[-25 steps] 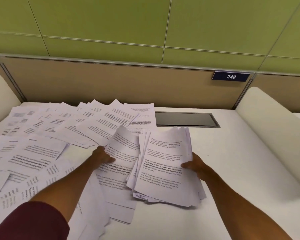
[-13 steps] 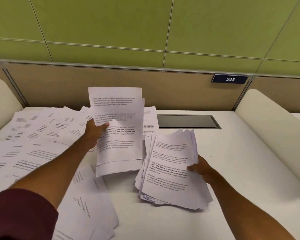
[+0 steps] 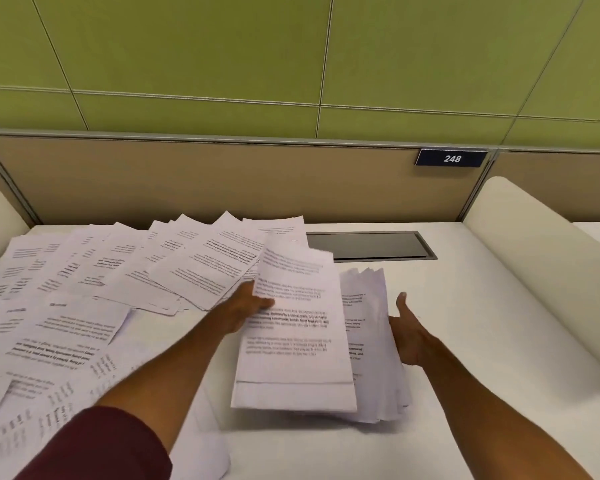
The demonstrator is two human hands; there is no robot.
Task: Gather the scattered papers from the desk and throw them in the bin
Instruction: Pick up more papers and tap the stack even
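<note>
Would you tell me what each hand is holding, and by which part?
The left hand pinches a few sheets by their left edge. The right hand, thumb lifted, only touches the right edge of the stack.

Left hand [image 3: 247, 307] with sheets [image 3: 293, 344] over stack [image 3: 369, 313]

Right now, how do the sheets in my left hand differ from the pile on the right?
The sheets are few; the pile is thick. The left hand pinches the sheets, lifted; the pile rests on the desk. Both are printed white paper.
</note>
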